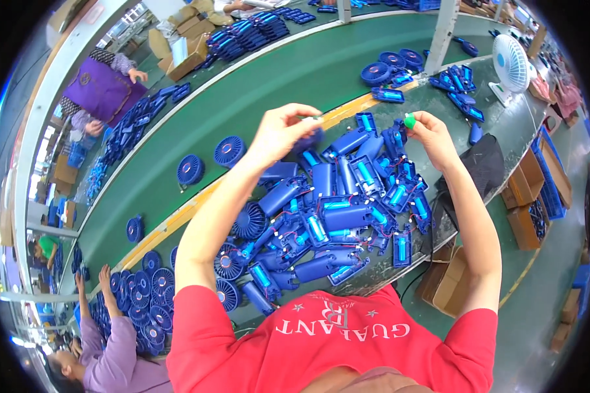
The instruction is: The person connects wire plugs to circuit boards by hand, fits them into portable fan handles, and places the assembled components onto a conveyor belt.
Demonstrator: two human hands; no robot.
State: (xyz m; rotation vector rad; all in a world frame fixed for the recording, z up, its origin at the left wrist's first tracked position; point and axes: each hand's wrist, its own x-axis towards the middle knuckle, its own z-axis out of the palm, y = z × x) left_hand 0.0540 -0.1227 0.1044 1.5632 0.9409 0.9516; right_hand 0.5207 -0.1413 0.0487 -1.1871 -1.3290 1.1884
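Across the upper middle, green belt: a broad curved strip running behind the workbench, with round blue fans spaced along its near side.
Workbench: a dark green surface inside the belt's pale yellow edge, bearing most of the parts.
Heap of casings: dark blue handle parts piled between the forearms; many lie open with wires showing, others turn a smooth back upward.
Stage of work: judged from the heap, several casings have their cells fitted but seem unclosed; much appears left, and a finished piece cannot be made out there.
Desk fan: white, upright at the bench's far right.
Left hand: raised above the heap's far edge, thumb and fingers drawn together; whether they pinch anything cannot be told.
Blurred fan: dark blue, just beneath the left fingers; contact is uncertain.
Right hand: over the heap's far right, thumb and forefinger pinching a green piece.
Light-blue cells: cylinders lying within the open casings.
Green piece: small and bright, at the right fingertips, just above a blue casing; its kind is too small to tell.
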